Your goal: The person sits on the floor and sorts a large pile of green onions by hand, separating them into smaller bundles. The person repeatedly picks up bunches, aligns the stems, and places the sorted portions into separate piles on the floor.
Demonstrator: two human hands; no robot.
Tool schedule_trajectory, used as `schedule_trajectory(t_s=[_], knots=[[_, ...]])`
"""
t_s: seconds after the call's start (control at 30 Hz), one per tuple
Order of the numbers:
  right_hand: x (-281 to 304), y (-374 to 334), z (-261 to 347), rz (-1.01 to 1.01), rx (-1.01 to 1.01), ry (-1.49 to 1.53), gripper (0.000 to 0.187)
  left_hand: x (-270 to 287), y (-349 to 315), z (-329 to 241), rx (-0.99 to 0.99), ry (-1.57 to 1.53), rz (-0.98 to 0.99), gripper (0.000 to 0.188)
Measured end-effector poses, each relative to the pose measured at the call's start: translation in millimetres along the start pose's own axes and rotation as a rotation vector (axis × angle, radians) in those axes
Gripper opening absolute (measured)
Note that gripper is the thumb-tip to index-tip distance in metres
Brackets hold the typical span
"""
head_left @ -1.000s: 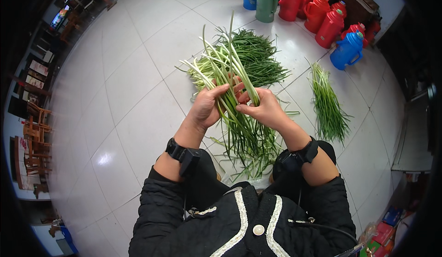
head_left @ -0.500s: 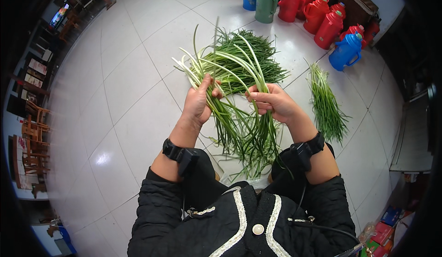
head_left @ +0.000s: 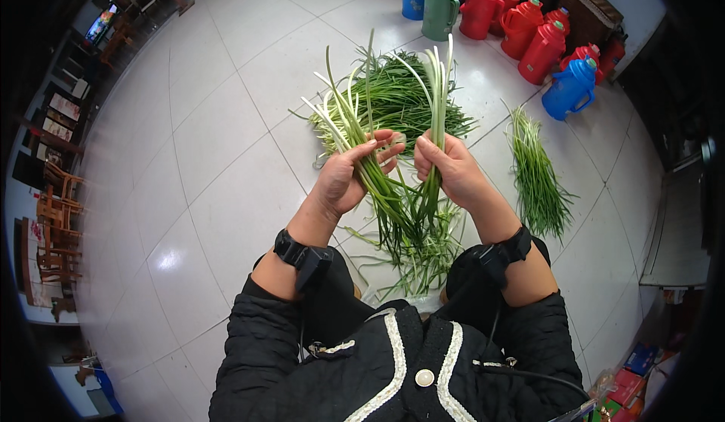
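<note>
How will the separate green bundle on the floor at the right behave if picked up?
The green bundle will probably flop at its leafy ends, as the thin leaves below the right hand hang down. Its paler ends may be stiffer, like the pale stalks standing up from that hand. With no tie visible, strands could slip loose.

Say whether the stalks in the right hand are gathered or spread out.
Mostly gathered: the right hand is closed around the stalks, and their pale ends run close together beyond it, with one curving leftward.
</note>
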State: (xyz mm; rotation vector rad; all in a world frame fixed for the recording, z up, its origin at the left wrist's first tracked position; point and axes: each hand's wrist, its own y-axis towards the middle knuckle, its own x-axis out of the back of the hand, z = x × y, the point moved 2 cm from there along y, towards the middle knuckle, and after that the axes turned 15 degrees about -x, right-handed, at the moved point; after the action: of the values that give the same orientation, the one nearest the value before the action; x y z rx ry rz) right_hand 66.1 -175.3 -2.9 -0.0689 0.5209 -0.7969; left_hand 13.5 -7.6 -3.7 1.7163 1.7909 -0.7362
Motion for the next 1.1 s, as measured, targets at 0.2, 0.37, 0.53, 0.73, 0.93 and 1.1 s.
schedule_trajectory(t_s=[0.2, 0.37, 0.53, 0.73, 0.93, 1.1], knots=[[-20, -1, -6, -0.161, 0.054, -0.291, 0.016, -17, -7, 11, 0.102, -0.062, 0.096, 0.043], [-8, -3, 1, -0.216, 0.048, -0.149, 0.014, -2, -3, 21, 0.016, 0.129, -0.011, 0.039], [27, -13, 32, -0.327, 0.118, 0.004, 0.013, 46, 7, 25, -0.060, 0.575, -0.263, 0.021], [48, -23, 47, -0.449, 0.219, -0.025, 0.014, 81, 13, 25, -0.194, 0.886, -0.394, 0.014], [85, -43, 78, -0.602, 0.412, 0.073, 0.013, 130, 23, -5, -0.402, 1.183, -0.652, 0.011], [94, -47, 76, -0.598, 0.275, -0.029, 0.016, 125, 18, -8, -0.247, 0.853, -0.726, 0.014]])
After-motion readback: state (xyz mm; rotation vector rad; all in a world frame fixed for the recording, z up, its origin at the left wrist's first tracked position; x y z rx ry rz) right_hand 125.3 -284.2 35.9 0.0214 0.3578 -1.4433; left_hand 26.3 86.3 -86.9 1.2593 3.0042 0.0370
